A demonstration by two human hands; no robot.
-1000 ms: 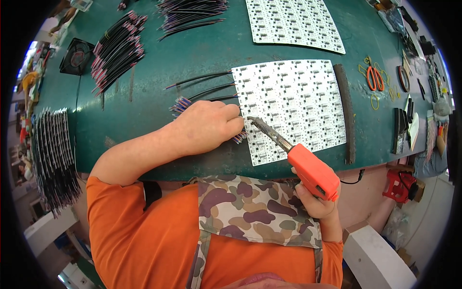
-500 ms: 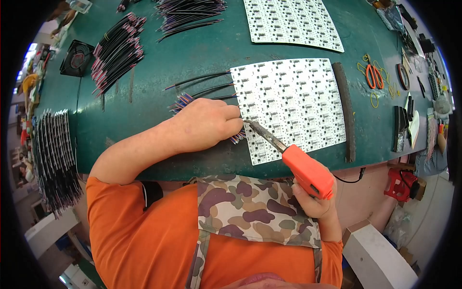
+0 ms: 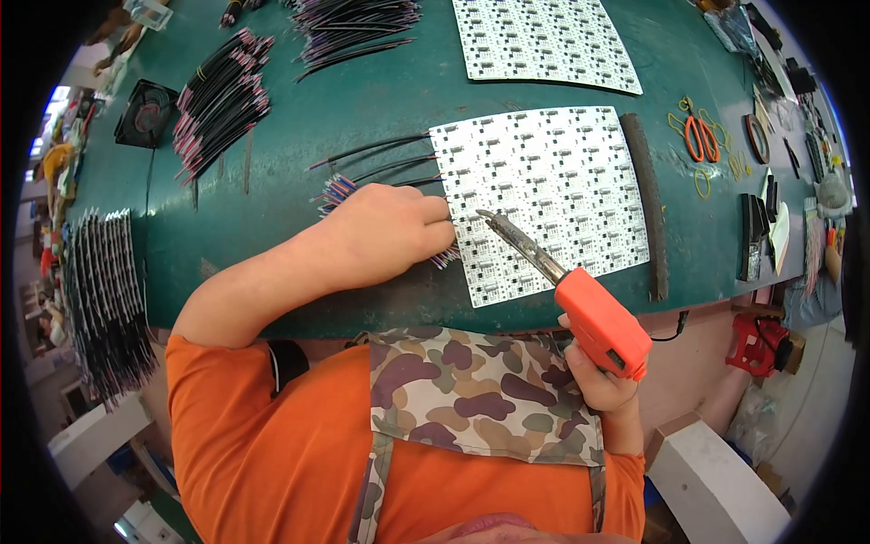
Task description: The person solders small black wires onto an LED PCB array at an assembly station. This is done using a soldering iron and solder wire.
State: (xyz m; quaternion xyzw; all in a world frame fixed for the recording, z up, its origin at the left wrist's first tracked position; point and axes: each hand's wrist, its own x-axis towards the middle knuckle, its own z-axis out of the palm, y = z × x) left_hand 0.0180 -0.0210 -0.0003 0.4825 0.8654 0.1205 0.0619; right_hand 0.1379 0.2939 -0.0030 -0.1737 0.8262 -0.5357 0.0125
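Observation:
A white circuit board panel [image 3: 544, 199] with rows of small black components lies on the bench. Several black wires [image 3: 385, 143] are joined to its left edge and stretch leftward. My left hand [image 3: 390, 231] is closed at that edge, its fingertips pinched beside the board. A bundle of wires [image 3: 337, 192] with coloured ends pokes out on both sides of this hand; how much of it is gripped is hidden. My right hand [image 3: 598, 379] is wrapped round the red handle of a soldering iron [image 3: 598, 317], whose metal tip hovers over the board's left part, right of my left fingers.
A second white panel [image 3: 548, 41] lies at the far side. Piles of black wires [image 3: 222, 104] and a small black fan [image 3: 145, 113] are at the left. A dark strip [image 3: 645, 208] borders the board's right; orange-handled scissors [image 3: 700, 138] and yellow bands lie beyond.
The soldering iron's tip has moved away from my left fingertips, up and to the right over the board. My left hand has stayed nearly in place.

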